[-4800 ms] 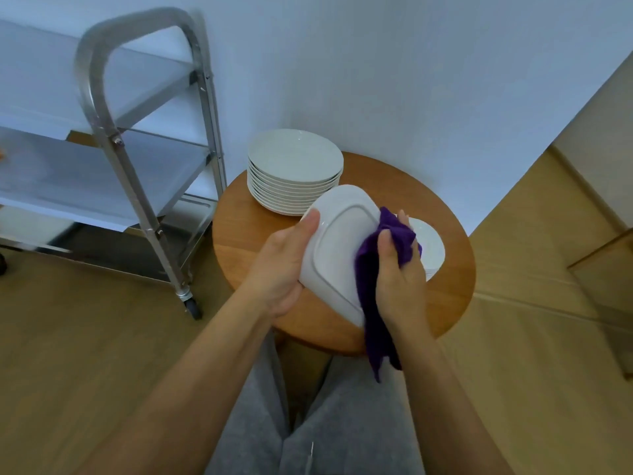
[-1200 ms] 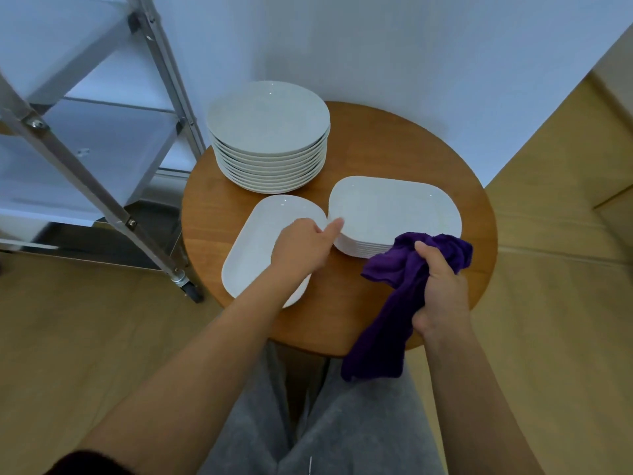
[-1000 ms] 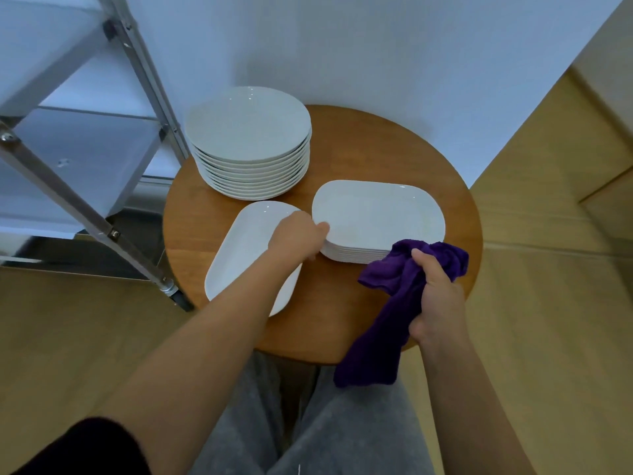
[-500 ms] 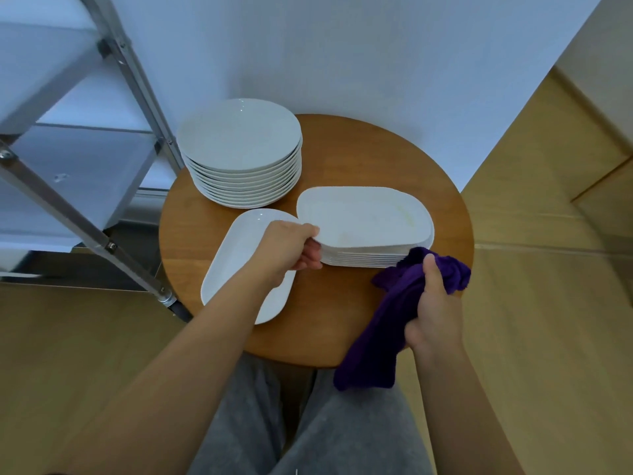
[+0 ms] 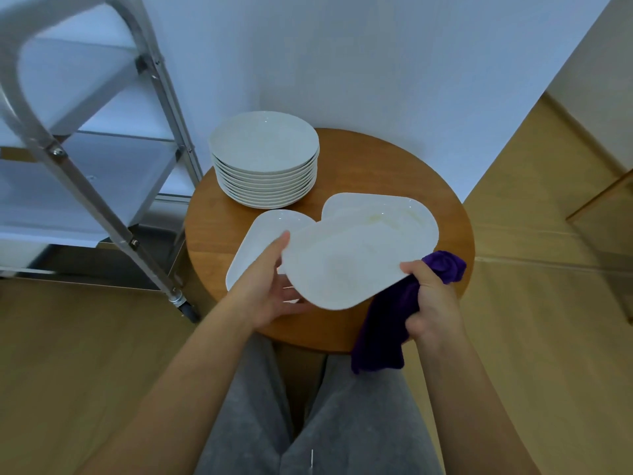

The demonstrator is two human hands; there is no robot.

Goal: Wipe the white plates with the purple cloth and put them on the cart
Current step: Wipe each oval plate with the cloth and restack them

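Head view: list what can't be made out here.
- Left hand fingers: under the held plate.
- Rectangular stack: count hidden by that plate.
- Cloth: partly hidden behind right hand.
- Cart: cut off by the left and top edges.

Round wooden table (image 5: pixel 404 159) with round plate stack (image 5: pixel 265 159), rectangular plate stack (image 5: pixel 404 209), single plate (image 5: pixel 260 231).

1 stack of round plates (image 5: pixel 265 159), about 10 high; 3 rectangular plates (image 5: pixel 342 265) showing; 1 purple cloth (image 5: pixel 394 323); 1 cart (image 5: pixel 102 186); 1 table (image 5: pixel 404 169).
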